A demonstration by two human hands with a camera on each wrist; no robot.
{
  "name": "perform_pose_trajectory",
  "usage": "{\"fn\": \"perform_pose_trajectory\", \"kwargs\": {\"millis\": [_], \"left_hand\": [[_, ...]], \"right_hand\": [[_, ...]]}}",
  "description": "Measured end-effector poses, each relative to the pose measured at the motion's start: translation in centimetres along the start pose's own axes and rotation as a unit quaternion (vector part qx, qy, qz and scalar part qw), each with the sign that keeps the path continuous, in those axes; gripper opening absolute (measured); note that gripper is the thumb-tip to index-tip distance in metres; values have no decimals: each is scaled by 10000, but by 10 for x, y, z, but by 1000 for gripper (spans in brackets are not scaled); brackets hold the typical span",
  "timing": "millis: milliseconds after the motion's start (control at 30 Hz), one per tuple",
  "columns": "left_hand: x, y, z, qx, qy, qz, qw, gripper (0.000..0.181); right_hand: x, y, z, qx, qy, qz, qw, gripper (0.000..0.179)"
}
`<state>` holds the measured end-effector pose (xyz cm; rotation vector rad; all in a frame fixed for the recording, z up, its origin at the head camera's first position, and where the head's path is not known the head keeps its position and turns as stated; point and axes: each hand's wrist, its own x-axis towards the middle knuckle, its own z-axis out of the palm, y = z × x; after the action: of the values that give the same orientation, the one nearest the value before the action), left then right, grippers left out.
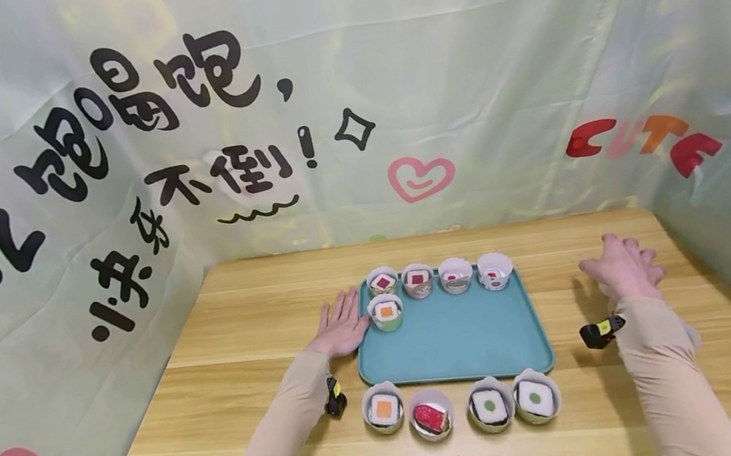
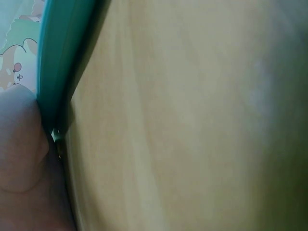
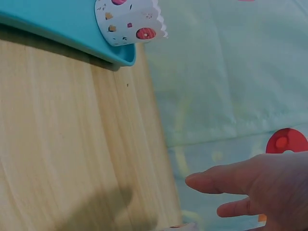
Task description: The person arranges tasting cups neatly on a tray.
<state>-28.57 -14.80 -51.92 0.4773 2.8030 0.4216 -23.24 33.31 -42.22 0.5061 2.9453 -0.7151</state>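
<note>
My left hand (image 1: 340, 328) lies at the left edge of a blue tray (image 1: 453, 341), fingers straight and pointing forward. In the left wrist view its thumb (image 2: 19, 139) is right at the tray rim. Beside it, a paper cup (image 1: 386, 314) on the tray holds a white sushi-like piece with an orange square. My right hand (image 1: 622, 270) hovers right of the tray, palm down, fingers spread. In the right wrist view a sliver of a patterned paper cup (image 3: 182, 227) shows at the bottom edge, near that hand; most of it is out of frame.
Several paper cups (image 1: 418, 281) line the tray's back edge. In front of the tray stand cups with an orange-marked piece (image 1: 384, 409), a red-topped piece (image 1: 431, 417) and two green-dotted pieces (image 1: 490, 405). Printed cloth (image 1: 493, 83) hangs around the wooden table (image 1: 263, 298).
</note>
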Motion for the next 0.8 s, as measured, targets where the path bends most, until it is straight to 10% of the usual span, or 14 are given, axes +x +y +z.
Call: {"fn": "perform_pose_trajectory", "kwargs": {"millis": [800], "left_hand": [[4, -2, 2, 20, -29, -44, 10000, 68]], "right_hand": [[2, 8, 0, -162, -632, -48, 9979, 75]]}}
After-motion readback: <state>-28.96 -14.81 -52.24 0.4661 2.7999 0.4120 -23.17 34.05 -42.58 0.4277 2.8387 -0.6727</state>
